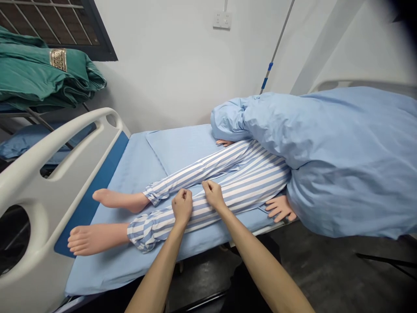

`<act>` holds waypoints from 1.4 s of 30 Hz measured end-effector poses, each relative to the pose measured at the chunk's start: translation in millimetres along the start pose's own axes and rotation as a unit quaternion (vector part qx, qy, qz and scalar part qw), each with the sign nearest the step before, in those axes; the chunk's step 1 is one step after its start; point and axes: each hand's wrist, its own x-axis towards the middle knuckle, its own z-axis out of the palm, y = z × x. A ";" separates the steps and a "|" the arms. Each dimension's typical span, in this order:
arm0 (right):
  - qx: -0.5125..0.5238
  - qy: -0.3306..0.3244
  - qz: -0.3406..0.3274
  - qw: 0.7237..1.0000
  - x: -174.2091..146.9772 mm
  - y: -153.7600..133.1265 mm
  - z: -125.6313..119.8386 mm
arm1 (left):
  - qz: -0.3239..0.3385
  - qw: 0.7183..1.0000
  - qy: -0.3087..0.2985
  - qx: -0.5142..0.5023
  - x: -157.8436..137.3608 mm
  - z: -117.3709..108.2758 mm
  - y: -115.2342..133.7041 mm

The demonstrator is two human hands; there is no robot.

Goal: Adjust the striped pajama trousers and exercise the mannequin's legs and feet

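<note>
My left hand (182,206) is curled into a fist over the shin of a mannequin's near leg, in a blue-and-white striped trouser leg (231,195). A short way to its right, my right hand (213,194) is also a closed fist, over the same leg near the knee. Nothing shows in either fist. Whether the knuckles press on the cloth is hard to tell. The mannequin lies on its back, its bare near foot (97,239) and far foot (120,200) pointing left. A blue quilt (345,156) covers its upper body; one mannequin hand (280,208) sticks out.
At the left stands the bed's cream footboard (78,134). A light-blue sheet (130,165) covers the mattress. Folded green cloth (42,78) rests on a rack behind the footboard. A pole (276,48) leans by the wall, and a socket (222,20) is mounted there.
</note>
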 end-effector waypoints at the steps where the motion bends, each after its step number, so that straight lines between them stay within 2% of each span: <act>1: 0.001 0.010 0.004 1.000 -0.8 3.6 -0.4 | -0.002 1.000 -0.004 0.003 0.3 -0.2 1.0; 5: 0.042 0.026 0.021 0.999 0.1 9.5 -0.7 | -0.004 0.999 -0.018 -0.029 3.4 4.8 16.7; 10: 0.128 0.034 0.052 0.990 4.8 9.8 -1.2 | 0.017 0.993 -0.031 -0.112 2.2 32.1 43.4; 13: 0.156 0.046 0.073 0.984 6.7 6.8 -4.7 | 0.024 0.997 -0.028 -0.063 -3.1 47.2 46.2; 15: 0.138 0.049 0.062 0.987 9.1 4.0 -14.3 | 0.042 0.998 -0.032 -0.016 -5.7 52.3 43.8; 18: 0.066 0.025 0.006 0.997 15.0 5.1 -41.8 | 0.063 0.997 -0.040 0.008 -7.3 54.5 40.0; 22: -0.068 0.021 -0.040 0.997 19.7 23.1 -79.1 | 0.058 0.997 -0.042 0.022 -8.2 53.6 37.6; 25: -0.120 0.034 -0.047 0.991 17.1 37.6 -88.7 | 0.042 0.998 -0.048 0.023 -5.1 53.4 41.4; 29: -0.092 0.066 -0.042 0.993 15.6 42.6 -88.4 | 0.018 0.998 -0.046 -0.045 4.1 67.0 68.3; 32: -0.030 0.087 -0.024 0.995 18.7 40.2 -91.2 | 0.027 0.990 -0.058 -0.125 1.6 91.4 94.6; 34: 0.013 0.094 -0.007 0.995 20.9 39.1 -93.3 | 0.028 0.988 -0.075 -0.131 -6.8 108.9 103.4; 38: 0.051 0.100 0.016 0.994 23.9 39.6 -94.7 | 0.044 0.994 -0.083 -0.057 -23.2 129.0 97.3; 42: 0.024 0.067 0.006 0.997 30.6 40.5 -106.5 | 0.085 0.989 -0.109 -0.053 -26.3 127.8 89.5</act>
